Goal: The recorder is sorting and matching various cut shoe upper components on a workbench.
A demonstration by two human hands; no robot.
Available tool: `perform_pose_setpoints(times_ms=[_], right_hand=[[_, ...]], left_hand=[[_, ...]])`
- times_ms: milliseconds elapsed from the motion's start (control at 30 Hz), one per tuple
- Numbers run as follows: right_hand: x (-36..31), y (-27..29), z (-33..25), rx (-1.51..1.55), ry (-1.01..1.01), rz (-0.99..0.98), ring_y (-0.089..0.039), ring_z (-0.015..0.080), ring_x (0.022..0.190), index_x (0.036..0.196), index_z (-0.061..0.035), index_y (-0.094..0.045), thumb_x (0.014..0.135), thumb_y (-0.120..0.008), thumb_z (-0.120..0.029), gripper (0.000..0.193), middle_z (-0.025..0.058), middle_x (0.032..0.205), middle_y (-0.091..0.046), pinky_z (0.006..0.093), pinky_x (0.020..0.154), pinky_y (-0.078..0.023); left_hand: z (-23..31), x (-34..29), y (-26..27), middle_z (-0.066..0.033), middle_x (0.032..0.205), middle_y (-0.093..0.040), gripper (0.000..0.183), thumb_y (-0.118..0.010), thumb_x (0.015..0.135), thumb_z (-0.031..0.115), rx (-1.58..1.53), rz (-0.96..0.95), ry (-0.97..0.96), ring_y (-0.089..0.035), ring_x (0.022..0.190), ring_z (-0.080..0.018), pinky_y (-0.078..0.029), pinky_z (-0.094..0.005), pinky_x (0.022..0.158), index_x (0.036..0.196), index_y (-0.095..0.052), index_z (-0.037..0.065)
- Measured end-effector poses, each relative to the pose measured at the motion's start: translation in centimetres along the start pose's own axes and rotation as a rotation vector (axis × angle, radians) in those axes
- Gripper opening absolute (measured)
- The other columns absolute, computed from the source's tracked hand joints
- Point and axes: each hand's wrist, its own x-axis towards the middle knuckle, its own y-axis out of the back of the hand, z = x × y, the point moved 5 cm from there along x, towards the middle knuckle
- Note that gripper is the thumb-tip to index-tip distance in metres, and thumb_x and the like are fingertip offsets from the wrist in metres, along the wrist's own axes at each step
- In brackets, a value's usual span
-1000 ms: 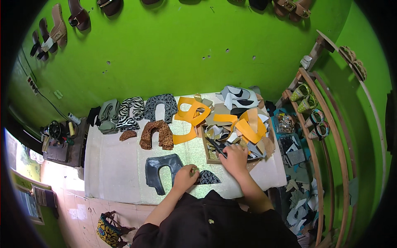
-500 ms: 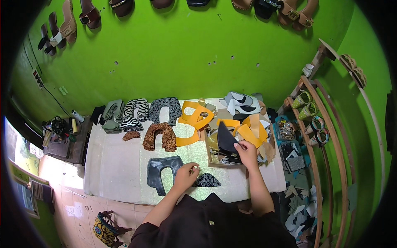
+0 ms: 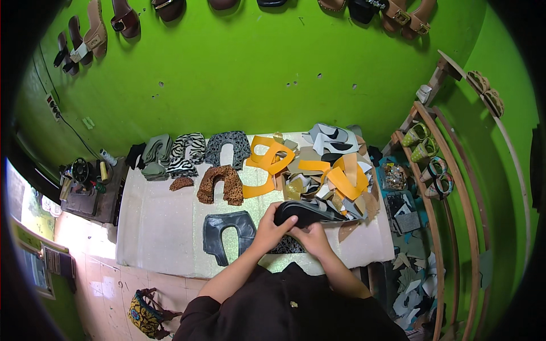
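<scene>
Black sheet pieces (image 3: 311, 211), stacked and curved, are in both hands in the head view, over the near edge of a heap of scraps (image 3: 348, 184). The left hand (image 3: 268, 232) grips the rounded left end, its thumb pressed on the near face and its other fingers mostly hidden behind. The right hand (image 3: 311, 237) is curled at the lower edge, touching the stack just beside the left thumb; how far its fingers close cannot be told, as they are partly hidden.

Left of the hands, a dark grey arch-shaped stack (image 3: 214, 238) lies flat on the pale table (image 3: 159, 227). A grey patterned piece (image 3: 289, 248) shows partly behind the right wrist. Farther back are leopard-print pieces (image 3: 208, 186), zebra-print pieces (image 3: 179, 152), folded green pieces (image 3: 152, 152), a grey patterned arch (image 3: 227, 140) and yellow cutouts (image 3: 284, 166). Sandals (image 3: 126, 21) line the top of the green wall (image 3: 256, 85). On the floor, lower left, is a patterned bag (image 3: 143, 317).
</scene>
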Motion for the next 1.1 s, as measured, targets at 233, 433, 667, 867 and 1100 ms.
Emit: perform_pose_setpoints(times_ms=[233, 433, 667, 867, 1100], right_hand=[[-1.8, 2.9, 0.9, -0.142, 0.009, 0.183, -0.05, 0.0165, 0.097, 0.128, -0.0081, -0.031, 0.066, -0.077, -0.013, 0.078, 0.0093, 0.115, -0.049, 0.0323, 0.083, -0.039], [-4.1, 0.9, 0.5, -0.706, 0.019, -0.261, -0.054, 0.0283, 0.106, 0.116, -0.007, -0.053, 0.067, -0.074, -0.023, 0.055, 0.0136, 0.113, -0.057, 0.0377, 0.093, -0.036], [-7.0, -1.7, 6.6, -0.939, 0.049, -0.293, -0.057, 0.0222, 0.092, 0.098, -0.0118, -0.064, 0.076, -0.066, -0.019, 0.023, 0.0049, 0.093, -0.065, 0.0379, 0.088, -0.032], [-8.7, -1.9, 9.1, -0.952, 0.194, -0.237, -0.056, 0.0166, 0.086, 0.09, -0.0159, -0.067, 0.074, -0.067, -0.017, 0.016, -0.0014, 0.09, -0.066, 0.04, 0.081, -0.028], [-9.6, -1.8, 12.1, -0.959, 0.145, -0.112, -0.052, 0.0175, 0.09, 0.085, -0.0173, -0.065, 0.062, -0.072, -0.014, 0.024, -0.0039, 0.092, -0.061, 0.0389, 0.075, -0.025]], left_hand=[[-1.1, -3.0, 3.6, -0.0113, 0.081, -0.061, 0.022, -0.064, 0.083, 0.014, 0.396, -0.05, -0.018, -0.059, 0.073, -0.0183, -0.046, -0.0283, 0.068, 0.099, -0.057, 0.002], [-4.3, -7.4, 4.6, -0.0146, 0.093, -0.063, 0.025, -0.065, 0.079, 0.019, 0.575, -0.163, -0.07, -0.061, 0.083, -0.0311, -0.047, -0.0353, 0.073, 0.099, -0.061, 0.004], [-6.8, -10.0, 3.2, -0.0143, 0.092, -0.061, 0.023, -0.061, 0.081, 0.014, 0.585, -0.138, -0.084, -0.058, 0.086, -0.0325, -0.047, -0.0374, 0.075, 0.101, -0.059, 0.004], [-9.9, -12.4, 3.3, -0.0129, 0.09, -0.061, 0.019, -0.061, 0.079, 0.01, 0.635, -0.141, -0.215, -0.058, 0.085, -0.0321, -0.046, -0.0385, 0.074, 0.097, -0.059, 0.004], [-12.6, -13.2, 2.3, -0.0147, 0.097, -0.057, 0.03, -0.063, 0.075, 0.006, 0.608, -0.136, -0.241, -0.053, 0.091, -0.0338, -0.042, -0.0396, 0.08, 0.104, -0.053, 0.004]])
